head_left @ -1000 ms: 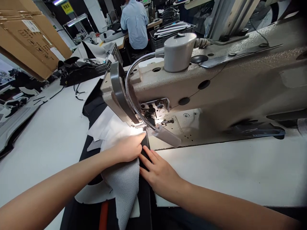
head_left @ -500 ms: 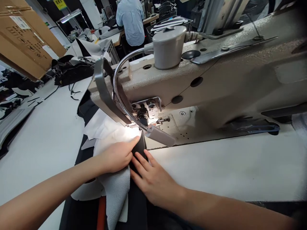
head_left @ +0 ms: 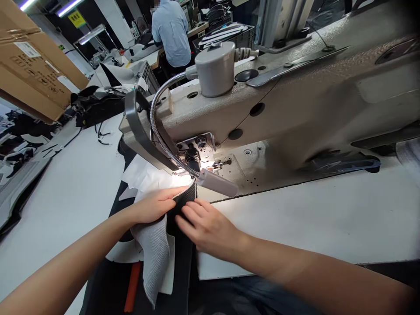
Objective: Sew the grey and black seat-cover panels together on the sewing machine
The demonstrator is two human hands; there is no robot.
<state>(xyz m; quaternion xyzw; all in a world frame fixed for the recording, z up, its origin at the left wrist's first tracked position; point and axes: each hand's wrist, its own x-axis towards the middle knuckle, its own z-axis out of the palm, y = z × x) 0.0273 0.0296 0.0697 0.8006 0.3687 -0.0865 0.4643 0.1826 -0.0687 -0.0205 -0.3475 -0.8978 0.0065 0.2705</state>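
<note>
My left hand (head_left: 155,206) is closed on light grey woven fabric (head_left: 154,258), its fingertips close to the lit needle area of the sewing machine (head_left: 193,159). Black fabric (head_left: 179,249) runs under the grey piece and up to the presser foot. Over the right edge of this black layer, my right hand (head_left: 206,225) has its fingers curled in and gripping the cloth. White material (head_left: 144,175) lies bunched left of the needle. The needle tip itself is hidden behind the lamp head (head_left: 218,183).
The machine's lamp hose (head_left: 154,118) arches in front of its head. White tabletop (head_left: 295,218) extends right and left. A cardboard box (head_left: 36,61) and dark fabric pieces (head_left: 98,105) are at upper left. A person in a blue shirt (head_left: 172,33) stands beyond.
My right hand's fingers, stretched out before, have curled in on the black fabric. My left hand has shifted slightly left, and the grey fabric's hanging end has moved. The view has shifted a little.
</note>
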